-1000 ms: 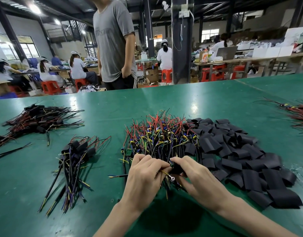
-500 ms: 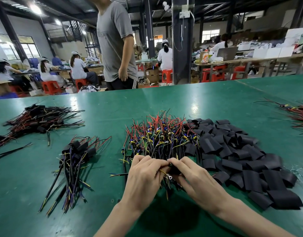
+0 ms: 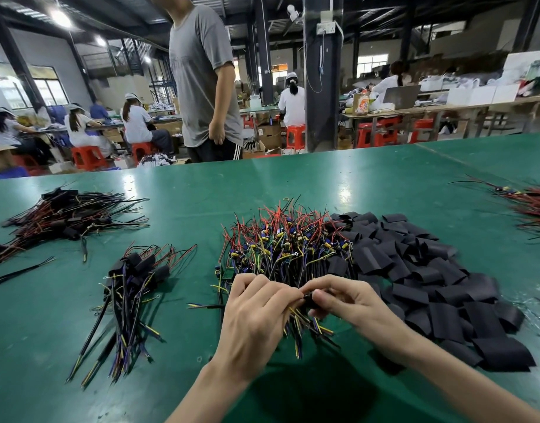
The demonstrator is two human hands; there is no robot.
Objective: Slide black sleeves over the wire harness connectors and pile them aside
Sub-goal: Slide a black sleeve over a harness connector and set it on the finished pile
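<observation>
On the green counter [image 3: 384, 184], sleeved harnesses [image 3: 131, 288] lie piled at left. At centre, before the unsleeved harness heap [image 3: 287, 245], the left hand [image 3: 256, 312], grip closed, pinches the held harness [image 3: 295, 314] by its wires. The right hand [image 3: 351, 303], grip closed, pinches a black sleeve [image 3: 308, 300] at that harness's end. Loose sleeves [image 3: 430, 285] lie heaped at right.

I hold one wire harness [image 3: 296, 315] with a black sleeve [image 3: 309, 301] at its connector end, at the near edge of the unsleeved harness pile [image 3: 280, 245]. Flat loose sleeves [image 3: 430, 285] lie heaped against that pile's right side. Sleeved harnesses [image 3: 131, 282] lie piled well left.
</observation>
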